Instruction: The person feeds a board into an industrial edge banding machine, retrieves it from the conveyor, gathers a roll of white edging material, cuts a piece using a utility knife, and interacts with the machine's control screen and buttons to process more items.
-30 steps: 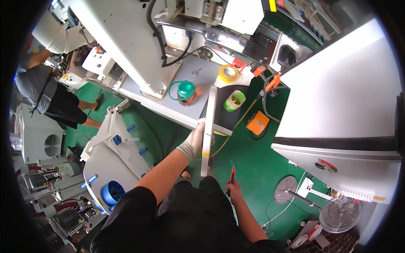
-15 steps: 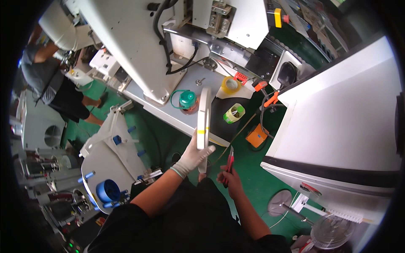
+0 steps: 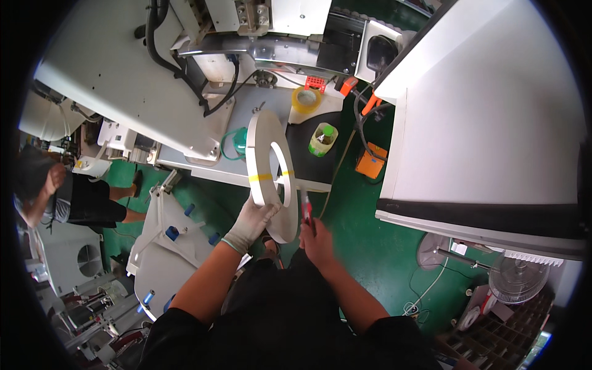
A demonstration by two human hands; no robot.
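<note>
A large, flat white ring (image 3: 263, 157), thick like a wound roll, is held up in the centre of the frame. It stands nearly on edge, tilted, with its broad face turned toward the right and its smooth outer rim toward the left. A tall oval of its central hole shows, and yellow strips (image 3: 259, 177) cross the rim, the face and the inside of the hole.

The left hand (image 3: 251, 221), in a pale glove, grasps the ring near its lower left; the grip is closed around it, with the thumb laid across the face. The bare right hand (image 3: 317, 240), just right of centre, has its grip clenched around a slim red-and-black tool (image 3: 306, 208). The tool points upward, its blurred tip just beside the ring's right edge; whether they touch cannot be told.

Both forearms rise from dark sleeves at the bottom of the frame and converge toward the middle, elbows bent, the right hand slightly lower.

Behind the ring, toward the top centre, a grey desk (image 3: 243, 114) carries a teal-lidded container (image 3: 238, 145), partly hidden by the ring, a yellow tape roll (image 3: 296, 102) and a green-capped bottle (image 3: 322, 142).
</note>
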